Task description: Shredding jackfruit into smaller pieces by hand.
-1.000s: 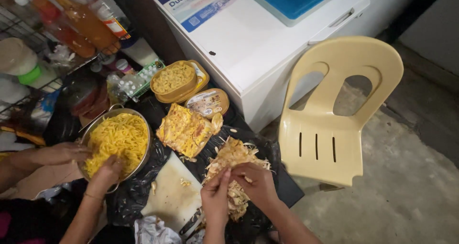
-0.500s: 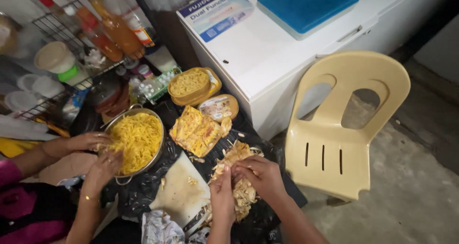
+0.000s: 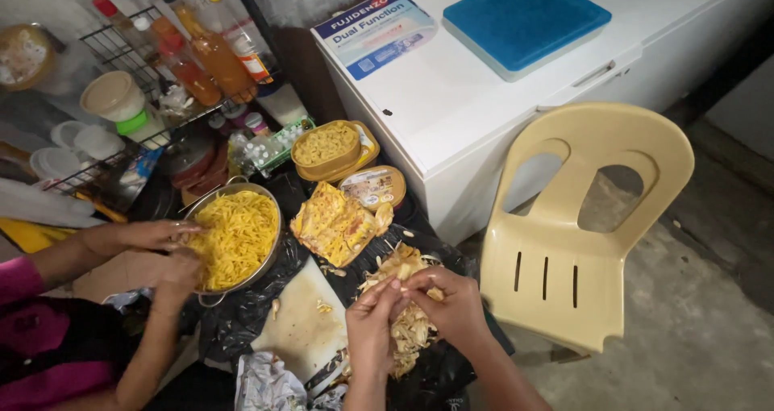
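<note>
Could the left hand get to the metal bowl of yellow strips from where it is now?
Probably not freely: the left hand pinches the shredded pile, and another person's hands work at the metal bowl.

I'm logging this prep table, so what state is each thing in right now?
Left hand: pinching the pale fruit piece.
Right hand: gripping the same piece from the other side.
Metal bowl: full of yellow shreds.
Yellow tub: open, filled.
Split fruit: opened, lying flat.
Plastic chair: unoccupied.
Chest freezer: lid shut.
</note>
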